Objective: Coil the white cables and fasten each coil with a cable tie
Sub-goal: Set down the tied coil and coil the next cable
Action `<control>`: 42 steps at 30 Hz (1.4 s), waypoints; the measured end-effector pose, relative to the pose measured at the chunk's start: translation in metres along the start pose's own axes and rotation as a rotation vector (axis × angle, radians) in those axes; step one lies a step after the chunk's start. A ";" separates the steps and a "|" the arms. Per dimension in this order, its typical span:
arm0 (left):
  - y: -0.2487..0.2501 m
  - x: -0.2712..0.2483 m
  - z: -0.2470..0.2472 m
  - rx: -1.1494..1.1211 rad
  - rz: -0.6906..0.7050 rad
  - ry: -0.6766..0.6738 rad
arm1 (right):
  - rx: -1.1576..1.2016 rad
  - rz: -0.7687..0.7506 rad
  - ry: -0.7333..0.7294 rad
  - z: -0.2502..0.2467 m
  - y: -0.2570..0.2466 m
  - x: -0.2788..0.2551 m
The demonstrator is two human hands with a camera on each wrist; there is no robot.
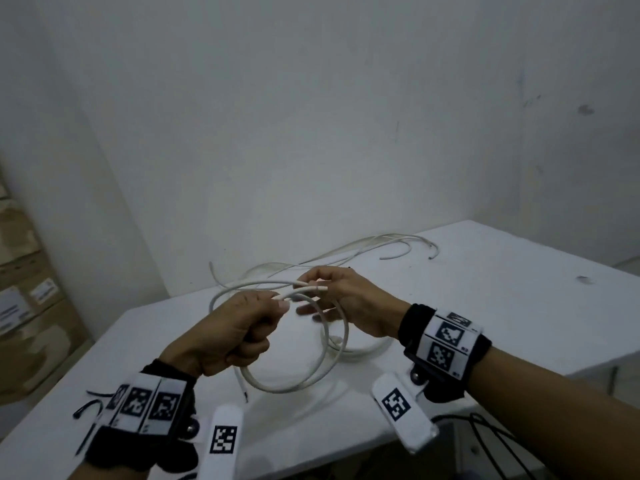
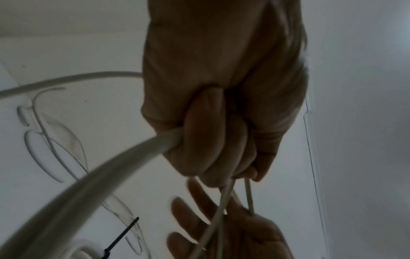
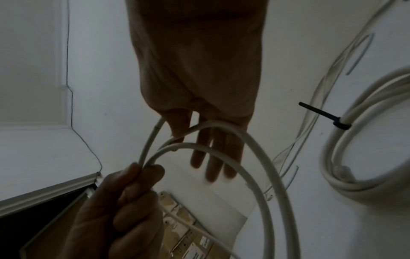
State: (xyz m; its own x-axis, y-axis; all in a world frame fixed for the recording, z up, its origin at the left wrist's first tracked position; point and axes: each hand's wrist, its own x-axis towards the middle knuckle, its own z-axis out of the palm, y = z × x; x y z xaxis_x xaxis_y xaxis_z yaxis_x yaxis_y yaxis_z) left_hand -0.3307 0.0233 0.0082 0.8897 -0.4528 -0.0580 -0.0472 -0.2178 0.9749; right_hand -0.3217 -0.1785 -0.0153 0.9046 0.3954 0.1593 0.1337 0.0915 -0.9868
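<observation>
My left hand (image 1: 242,327) grips a white cable (image 1: 298,372) in a fist, and its loops hang in the air above the table (image 1: 485,306). My right hand (image 1: 341,299) pinches the cable's strands near a free end (image 1: 317,288) with thumb and forefinger, its other fingers stretched out. The left wrist view shows the fist (image 2: 221,140) closed round the cable (image 2: 99,175). In the right wrist view the loops (image 3: 255,157) arc from the left hand (image 3: 124,201) past the right hand's fingers (image 3: 213,157). A finished coil (image 3: 366,140) with a black cable tie (image 3: 321,113) lies on the table.
Loose white cables (image 1: 346,251) sprawl at the table's far side. Black cable ties (image 1: 90,407) lie near the front left edge. Cardboard boxes (image 1: 24,306) stand left of the table, and black cords (image 1: 485,431) hang off the front right.
</observation>
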 end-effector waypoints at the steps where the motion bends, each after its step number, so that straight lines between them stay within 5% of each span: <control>1: 0.001 0.002 0.001 0.023 -0.002 0.027 | 0.036 0.016 -0.025 0.000 -0.002 0.000; 7: 0.003 0.010 0.006 0.006 0.066 0.181 | 0.186 0.022 -0.044 -0.001 -0.010 0.008; 10: 0.003 0.017 0.011 0.040 0.180 0.323 | 0.072 -0.031 0.005 0.003 -0.016 0.013; 17: 0.001 0.030 0.024 0.486 0.501 0.648 | -0.168 -0.195 0.234 0.005 -0.018 0.027; 22: -0.001 0.036 0.020 0.634 0.585 0.627 | -0.204 -0.208 0.219 -0.003 -0.021 0.032; 26: 0.000 0.043 0.016 0.803 0.665 0.639 | -0.381 -0.358 0.343 -0.008 -0.018 0.032; 34: 0.001 0.053 0.011 1.072 0.750 0.778 | -0.852 -0.428 0.314 -0.017 -0.021 0.038; 42: 0.020 0.051 0.007 0.495 0.453 0.462 | -0.818 -0.452 0.358 -0.026 -0.029 0.039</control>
State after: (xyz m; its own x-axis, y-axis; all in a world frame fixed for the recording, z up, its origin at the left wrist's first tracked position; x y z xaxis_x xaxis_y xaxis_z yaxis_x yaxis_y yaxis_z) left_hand -0.2895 -0.0100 0.0228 0.8285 -0.2097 0.5192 -0.5465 -0.5049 0.6682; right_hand -0.2801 -0.1891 0.0192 0.7507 0.1676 0.6390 0.6107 -0.5449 -0.5746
